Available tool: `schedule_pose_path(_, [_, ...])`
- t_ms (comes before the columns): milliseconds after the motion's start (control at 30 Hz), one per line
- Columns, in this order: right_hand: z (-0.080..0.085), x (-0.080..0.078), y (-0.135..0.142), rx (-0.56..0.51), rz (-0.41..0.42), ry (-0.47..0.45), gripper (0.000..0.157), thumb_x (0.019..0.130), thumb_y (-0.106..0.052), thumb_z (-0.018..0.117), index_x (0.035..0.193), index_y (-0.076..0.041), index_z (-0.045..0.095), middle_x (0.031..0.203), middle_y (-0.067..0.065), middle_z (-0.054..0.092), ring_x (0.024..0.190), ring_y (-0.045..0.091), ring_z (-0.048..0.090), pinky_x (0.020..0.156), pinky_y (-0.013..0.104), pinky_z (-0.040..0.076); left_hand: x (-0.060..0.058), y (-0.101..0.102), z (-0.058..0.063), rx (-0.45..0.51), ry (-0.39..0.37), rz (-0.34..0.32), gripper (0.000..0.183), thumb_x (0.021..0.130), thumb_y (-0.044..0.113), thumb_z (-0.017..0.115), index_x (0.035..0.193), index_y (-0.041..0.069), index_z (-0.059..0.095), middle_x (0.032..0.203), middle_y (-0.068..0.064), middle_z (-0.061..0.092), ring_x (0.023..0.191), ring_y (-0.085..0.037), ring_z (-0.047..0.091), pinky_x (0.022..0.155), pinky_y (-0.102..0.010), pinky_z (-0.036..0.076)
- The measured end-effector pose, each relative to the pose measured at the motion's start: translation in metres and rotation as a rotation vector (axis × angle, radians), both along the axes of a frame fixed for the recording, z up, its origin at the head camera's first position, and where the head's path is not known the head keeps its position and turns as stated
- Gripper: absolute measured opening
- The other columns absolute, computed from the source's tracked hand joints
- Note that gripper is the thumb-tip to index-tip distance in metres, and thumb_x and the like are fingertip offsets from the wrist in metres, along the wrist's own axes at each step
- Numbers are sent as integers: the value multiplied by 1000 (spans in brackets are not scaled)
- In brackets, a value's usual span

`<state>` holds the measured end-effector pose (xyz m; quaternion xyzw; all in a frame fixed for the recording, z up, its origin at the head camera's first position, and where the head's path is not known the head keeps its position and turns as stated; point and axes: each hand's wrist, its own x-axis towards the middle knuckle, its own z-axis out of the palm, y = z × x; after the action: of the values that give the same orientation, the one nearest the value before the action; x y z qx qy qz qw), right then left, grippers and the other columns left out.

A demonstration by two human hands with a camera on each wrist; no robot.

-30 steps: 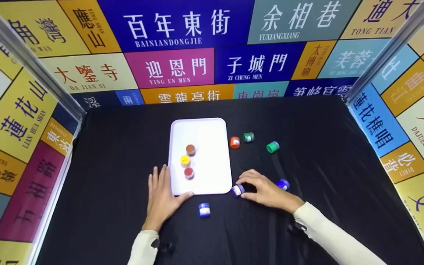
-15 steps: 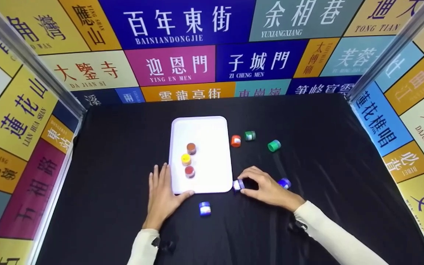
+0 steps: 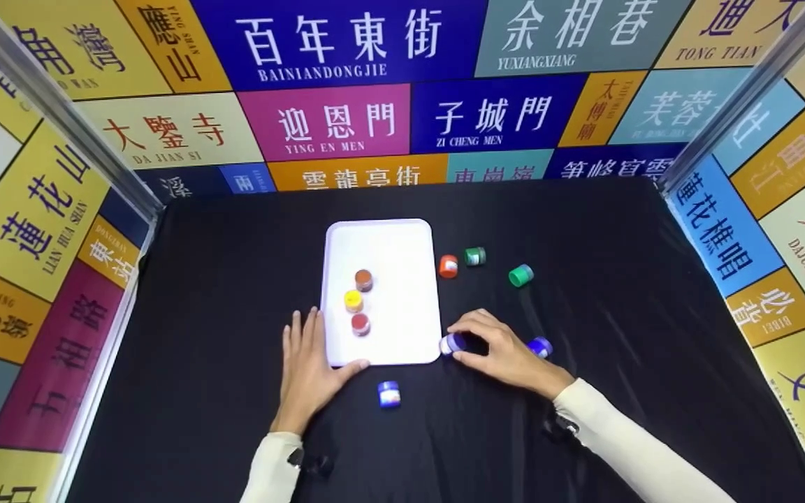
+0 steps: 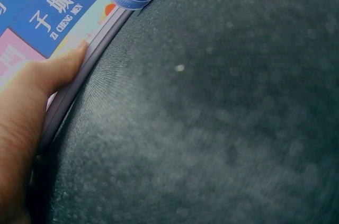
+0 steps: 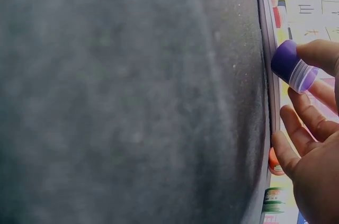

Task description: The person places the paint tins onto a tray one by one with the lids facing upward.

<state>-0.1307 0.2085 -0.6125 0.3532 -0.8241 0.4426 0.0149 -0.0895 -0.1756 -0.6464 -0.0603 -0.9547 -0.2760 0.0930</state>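
My right hand [image 3: 504, 353] pinches a small purple paint jar [image 3: 452, 343] between thumb and fingers, at the right edge of the white tray [image 3: 402, 279] near its front corner. The right wrist view shows the purple jar [image 5: 292, 65] tilted in the fingertips. My left hand [image 3: 309, 374] rests with straight fingers along the tray's left side, its thumb on the front edge. On the tray stand a brown jar [image 3: 363, 280], a yellow jar [image 3: 353, 301] and a red jar [image 3: 360, 324]. In front of the tray lies a blue jar [image 3: 388, 394].
Right of the tray lie an orange jar [image 3: 448, 266], a dark green jar [image 3: 475, 256] and a lighter green jar [image 3: 521, 275]. A second blue jar [image 3: 540, 347] is partly hidden behind the right hand. Printed panels [image 3: 339, 126] wall in the black cloth [image 3: 235, 265].
The right hand has lifted the purple jar slightly and brought it up against the tray's right edge. The left hand keeps its place on the tray.
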Motion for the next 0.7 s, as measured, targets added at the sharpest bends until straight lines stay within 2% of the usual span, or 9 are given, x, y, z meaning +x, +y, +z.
schedule_pose_path(400, [-2,-7,-10,-7,-9,59,37,94,-9,89,128,-1,76,123,2,73,116,22,63,104,24,52,1,-1,-1,-12,-13,4,132,81,80,80,170,-4,31,177,-25,30,168,-49,11,137,-60,1])
schedule_pose_path(700, [4,-15,-23,-18,-12,51,36,93,-9,89,126,-1,75,122,2,72,116,23,62,103,27,52,-1,0,-1,-11,-31,5,132,82,80,80,171,-4,30,178,-25,28,169,-48,8,137,-59,0])
